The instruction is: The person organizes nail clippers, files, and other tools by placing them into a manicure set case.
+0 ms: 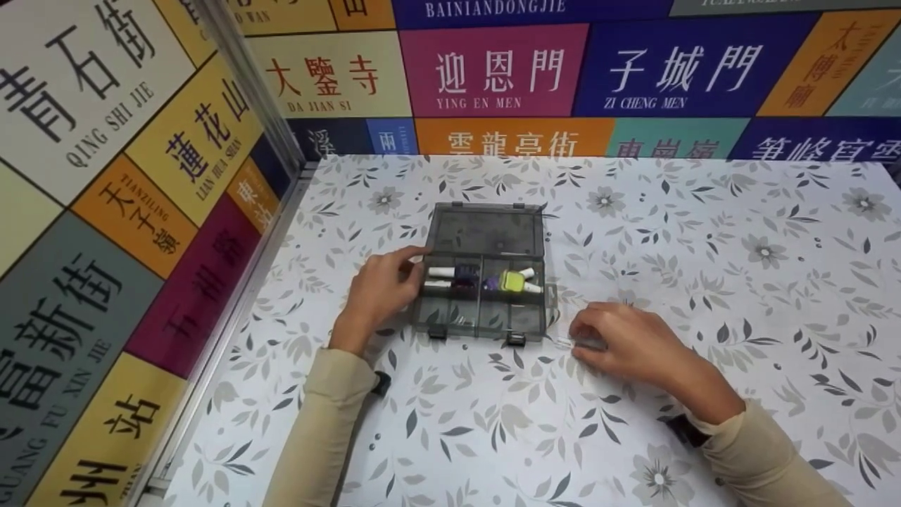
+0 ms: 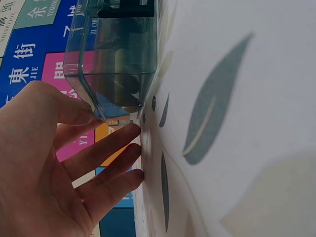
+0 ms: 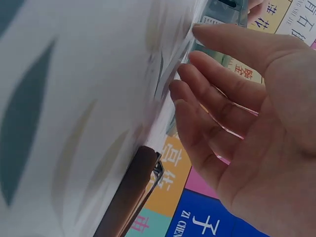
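A smoky see-through plastic case [image 1: 479, 332] lies on the table, its lid [image 1: 486, 232] laid back. Inside its upper row are nail polish bottles with white caps: dark purple ones [image 1: 464, 276] at left, a yellow-green one [image 1: 512, 282] at right beside a purple one [image 1: 490, 283]. My left hand [image 1: 380, 292] is at the case's left edge; in the left wrist view its thumb [image 2: 81, 112] meets the corner and the fingers are loosely extended. Right of the case, my right hand [image 1: 630, 345] holds a clear thin strip [image 1: 591, 343] between thumb and fingers, low over the table.
The table [image 1: 774, 317] wears a white cover printed with grey leaves. Colourful sign-covered panels [image 1: 493, 67] stand along the back and left sides. A brown thing with a metal clasp [image 3: 136, 190] shows low in the right wrist view.
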Available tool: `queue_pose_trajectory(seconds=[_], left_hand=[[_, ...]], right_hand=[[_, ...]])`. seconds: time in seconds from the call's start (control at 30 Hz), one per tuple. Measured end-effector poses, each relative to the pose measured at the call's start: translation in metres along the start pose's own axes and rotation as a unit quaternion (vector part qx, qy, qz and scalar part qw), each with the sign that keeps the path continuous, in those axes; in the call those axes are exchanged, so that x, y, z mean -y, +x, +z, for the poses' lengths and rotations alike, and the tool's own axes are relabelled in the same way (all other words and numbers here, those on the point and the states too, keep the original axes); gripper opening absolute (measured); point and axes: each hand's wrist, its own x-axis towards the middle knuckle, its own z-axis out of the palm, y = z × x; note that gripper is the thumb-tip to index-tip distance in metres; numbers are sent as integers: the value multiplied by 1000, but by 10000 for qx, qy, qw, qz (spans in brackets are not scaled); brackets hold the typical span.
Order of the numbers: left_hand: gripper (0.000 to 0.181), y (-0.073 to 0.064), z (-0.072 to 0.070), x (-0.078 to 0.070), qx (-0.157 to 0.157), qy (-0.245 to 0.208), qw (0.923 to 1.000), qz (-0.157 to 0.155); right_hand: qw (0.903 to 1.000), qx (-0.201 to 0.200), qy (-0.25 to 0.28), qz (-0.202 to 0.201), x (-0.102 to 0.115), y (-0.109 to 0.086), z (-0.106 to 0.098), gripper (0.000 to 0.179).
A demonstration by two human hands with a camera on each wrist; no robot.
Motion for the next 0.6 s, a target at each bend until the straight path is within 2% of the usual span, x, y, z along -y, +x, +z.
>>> queue_pose_trajectory(seconds=[0.37, 0.6], left_hand=[[37, -1, 0, 0, -43, -33, 10000, -13], [37, 1, 1, 1, -15, 10, 10000, 13]], right_hand=[[9999, 117, -11, 17, -1, -5, -4, 7], [10000, 6, 6, 50, -1, -6, -2, 8]])
